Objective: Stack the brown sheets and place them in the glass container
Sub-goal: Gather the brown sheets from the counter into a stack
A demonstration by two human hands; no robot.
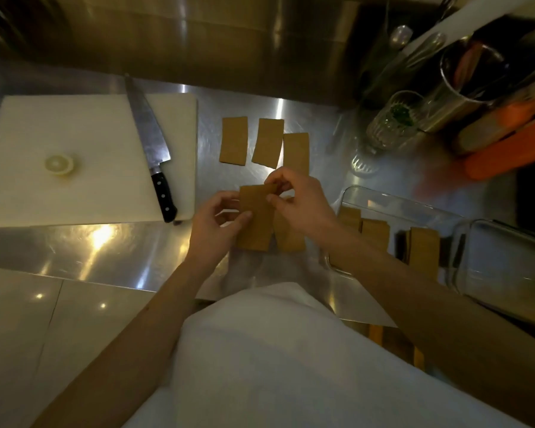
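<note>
Both hands hold one brown sheet (256,220) just above the steel counter. My left hand (217,223) grips its left edge and my right hand (297,199) pinches its top right corner. Another brown sheet (289,236) lies under my right hand, partly hidden. Three more brown sheets lie flat farther back: one on the left (233,140), one in the middle (267,143) and one on the right (296,152). To the right stands the glass container (393,200) with several brown sheets (422,253) inside it.
A white cutting board (74,156) at the left carries a large knife (150,140) and a lemon slice (59,164). A ribbed drinking glass (389,125), a metal pot (464,84) and orange items stand at the back right. A second glass dish (507,261) sits at the far right.
</note>
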